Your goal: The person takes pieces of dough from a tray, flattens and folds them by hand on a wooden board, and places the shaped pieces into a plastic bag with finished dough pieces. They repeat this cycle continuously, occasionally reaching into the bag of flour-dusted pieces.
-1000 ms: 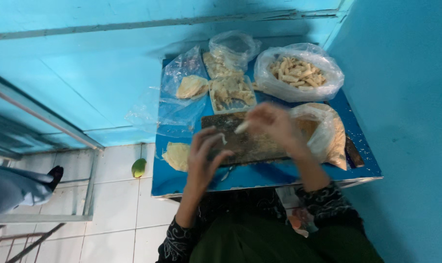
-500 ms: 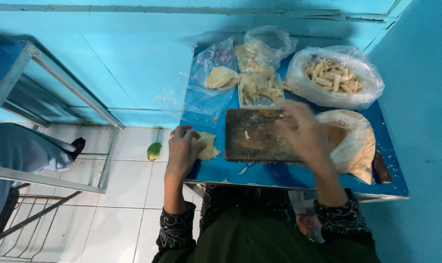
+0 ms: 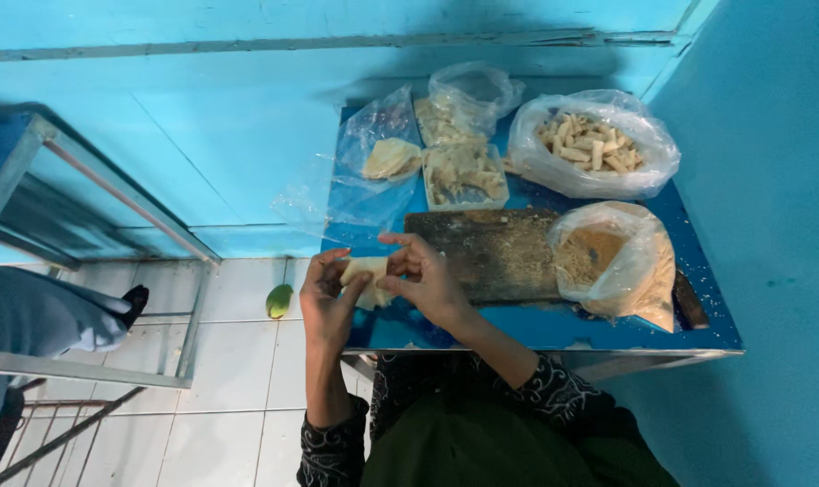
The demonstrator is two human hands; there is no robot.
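Both hands now off the board (image 3: pixel 492 255) and met at the counter's (image 3: pixel 553 326) near-left edge: left hand (image 3: pixel 326 302) cups the pale dough piece (image 3: pixel 366 276), lifted since a moment ago, right hand (image 3: pixel 425 278) fingers pinching its other end, wrapping apparently underway.

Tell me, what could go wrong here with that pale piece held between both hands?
The dough piece is held by the left hand and right hand out past the blue table's near-left corner, so a slip could drop it on the tiled floor. The crumb bag at the table's front edge looks nudgeable too.
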